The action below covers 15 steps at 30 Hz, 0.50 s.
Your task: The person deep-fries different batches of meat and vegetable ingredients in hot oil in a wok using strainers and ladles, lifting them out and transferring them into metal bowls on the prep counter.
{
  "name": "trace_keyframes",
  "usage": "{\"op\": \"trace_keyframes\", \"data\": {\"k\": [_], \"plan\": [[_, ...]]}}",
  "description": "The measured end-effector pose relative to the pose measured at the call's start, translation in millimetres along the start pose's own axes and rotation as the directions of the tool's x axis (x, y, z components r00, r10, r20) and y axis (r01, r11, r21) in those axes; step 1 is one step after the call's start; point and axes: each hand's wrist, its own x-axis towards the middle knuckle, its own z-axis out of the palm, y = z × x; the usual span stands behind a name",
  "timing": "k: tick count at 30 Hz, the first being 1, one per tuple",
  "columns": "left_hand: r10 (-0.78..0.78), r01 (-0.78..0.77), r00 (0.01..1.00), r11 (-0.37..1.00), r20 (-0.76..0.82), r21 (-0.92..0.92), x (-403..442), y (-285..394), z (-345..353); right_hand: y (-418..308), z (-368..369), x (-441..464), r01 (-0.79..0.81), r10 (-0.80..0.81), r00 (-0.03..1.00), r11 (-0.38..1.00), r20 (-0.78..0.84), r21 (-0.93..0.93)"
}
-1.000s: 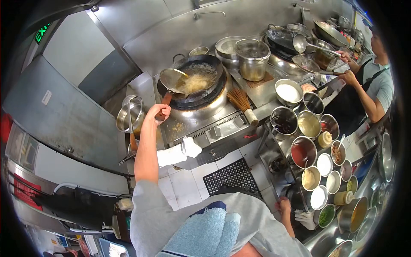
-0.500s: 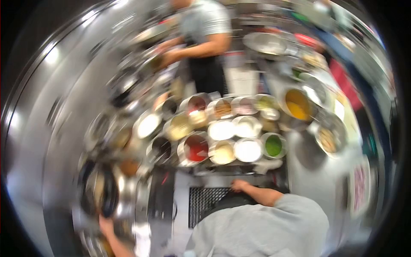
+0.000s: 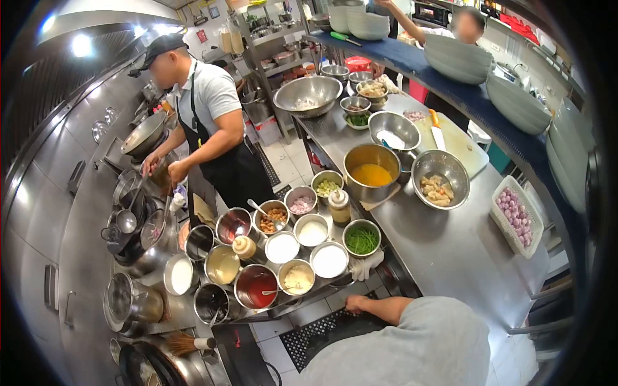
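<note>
My right hand point(image 3: 356, 303) hangs low over the black floor mat point(image 3: 309, 331), fingers curled into a fist, with nothing visible in it. It is apart from the counter of metal pots. Nearest to it are a pot of chopped green herbs point(image 3: 362, 238), a white cloth point(image 3: 364, 266) and a pot of pale paste point(image 3: 297, 277). My left hand is out of view. At the lower left, a dark wok point(image 3: 141, 367) sits on the range beside a straw brush point(image 3: 187, 344) and a lidded pot point(image 3: 132, 299).
A co-worker point(image 3: 212, 116) in a black apron works at the woks, holding a ladle point(image 3: 127, 222). Another person point(image 3: 468, 29) stands behind the blue shelf with stacked bowls point(image 3: 458, 59). The steel table bears an orange-liquid pot point(image 3: 372, 175), a colander point(image 3: 441, 180), a knife point(image 3: 438, 132) and an onion basket point(image 3: 515, 215).
The view has swung and steadied from blur. My left hand, earlier beside the wok at lower left, has left view. My right hand still hangs low, fingers curled.
</note>
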Motion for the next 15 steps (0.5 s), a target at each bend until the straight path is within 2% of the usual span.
{"op": "trace_keyframes", "data": {"k": [3,4,5,6,7,9,12,15], "plan": [[0.073,-0.048,0.94,0.995,0.334,-0.084,9,5,72,10,-1,2,-0.166,0.17,0.979,0.985,-0.111,0.042],[0.122,-0.078,0.863,0.991,0.49,-0.109,11,8,99,18,1,0,-0.097,0.081,0.982,0.991,-0.172,-0.087],[0.161,-0.1,0.753,0.986,0.638,-0.13,14,14,123,28,2,-7,-0.039,-0.01,0.975,0.975,-0.22,-0.217],[0.302,-0.16,0.541,0.953,0.785,-0.257,15,24,148,29,2,-15,-0.06,0.006,0.964,0.979,-0.266,-0.196],[0.169,-0.13,0.412,0.983,0.895,-0.126,20,33,183,31,3,-25,-0.079,0.022,0.95,0.982,-0.311,-0.172],[-0.13,-0.138,0.127,0.979,0.983,0.147,32,49,243,23,1,-43,-0.227,0.284,0.89,0.954,-0.356,0.195],[0.108,-0.531,0.483,0.825,0.869,0.193,47,68,256,0,-3,-101,-0.242,0.295,0.878,0.953,-0.378,0.18],[0.26,-0.644,0.618,0.709,0.742,0.288,68,45,313,8,24,-126,-0.163,0.301,0.786,0.943,-0.54,0.289]]}}
